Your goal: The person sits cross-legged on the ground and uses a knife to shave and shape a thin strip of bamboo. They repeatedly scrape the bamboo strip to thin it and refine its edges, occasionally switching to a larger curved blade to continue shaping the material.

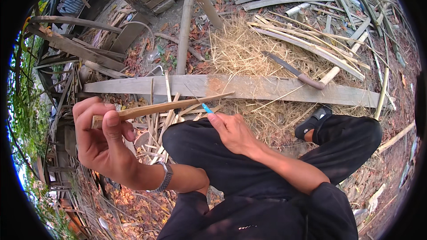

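While the left hand (104, 153) pinches 1 end of a tapered wooden stick (171, 106) near a grey plank (151, 85), the right hand (235, 135) grips a blue-handled tool (206, 108) beside it; a hook-handled knife (287, 66) lies across the plank's far edge.

The right hand (235, 135) hides most of the blue tool (206, 107), whose far end is too thin to make out clearly. The left hand (104, 146) covers part of the stick (169, 107). Trousers (347, 144) partly cover the shoe (313, 122). The lower edge crops the shirt (262, 220).
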`<state>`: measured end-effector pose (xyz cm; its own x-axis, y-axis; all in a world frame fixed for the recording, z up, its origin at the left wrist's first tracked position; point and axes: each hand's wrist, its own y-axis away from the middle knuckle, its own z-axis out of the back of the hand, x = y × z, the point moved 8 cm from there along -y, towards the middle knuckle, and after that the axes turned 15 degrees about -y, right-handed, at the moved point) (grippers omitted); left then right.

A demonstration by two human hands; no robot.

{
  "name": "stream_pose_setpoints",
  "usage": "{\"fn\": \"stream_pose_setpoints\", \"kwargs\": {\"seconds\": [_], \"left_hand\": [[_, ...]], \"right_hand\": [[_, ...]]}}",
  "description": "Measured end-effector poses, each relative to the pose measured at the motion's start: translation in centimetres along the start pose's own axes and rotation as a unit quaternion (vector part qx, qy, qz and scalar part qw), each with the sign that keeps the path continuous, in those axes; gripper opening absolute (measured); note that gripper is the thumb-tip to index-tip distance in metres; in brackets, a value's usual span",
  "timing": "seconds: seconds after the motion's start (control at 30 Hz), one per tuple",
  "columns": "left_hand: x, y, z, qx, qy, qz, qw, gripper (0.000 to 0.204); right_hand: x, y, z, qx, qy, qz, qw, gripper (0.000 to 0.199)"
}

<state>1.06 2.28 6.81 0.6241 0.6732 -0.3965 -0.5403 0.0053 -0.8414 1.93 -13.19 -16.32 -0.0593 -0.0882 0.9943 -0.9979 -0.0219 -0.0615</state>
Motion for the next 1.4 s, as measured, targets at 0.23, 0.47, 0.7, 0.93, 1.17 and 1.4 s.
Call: {"fn": "stream_pose_setpoints", "kwargs": {"seconds": [0.23, 0.47, 0.7, 0.93, 1.17, 1.4], "left_hand": [[0.3, -0.4, 0.5, -0.007, -0.010, -0.013, 1.000, 0.019], [0.9, -0.1, 0.2, -0.033, -0.033, 0.021, 0.999, 0.019], [0.7, 0.0, 0.2, -0.040, -0.037, 0.006, 0.998, 0.019], [2.4, 0.6, 1.2, -0.039, -0.029, 0.051, 0.998, 0.019], [3.1, -0.5, 1.0, -0.053, -0.030, 0.059, 0.996, 0.018], [8.9, 1.0, 11.1, -0.228, -0.036, 0.169, 0.958, 0.021]], "right_hand": [[-20.1, 2.1, 7.5, 0.001, 0.153, -0.283, 0.947, 0.069], [-5.1, -1.1, 2.6, -0.022, 0.016, -0.043, 0.999, 0.062], [-19.0, -2.7, 3.8, -0.033, 0.105, -0.217, 0.970, 0.069], [-21.3, -2.0, 5.0, -0.042, 0.130, -0.191, 0.972, 0.070], [-26.5, -0.5, 7.7, -0.123, 0.182, -0.273, 0.937, 0.070], [-25.9, 3.5, 12.7, -0.105, 0.153, -0.299, 0.936, 0.070]]}}
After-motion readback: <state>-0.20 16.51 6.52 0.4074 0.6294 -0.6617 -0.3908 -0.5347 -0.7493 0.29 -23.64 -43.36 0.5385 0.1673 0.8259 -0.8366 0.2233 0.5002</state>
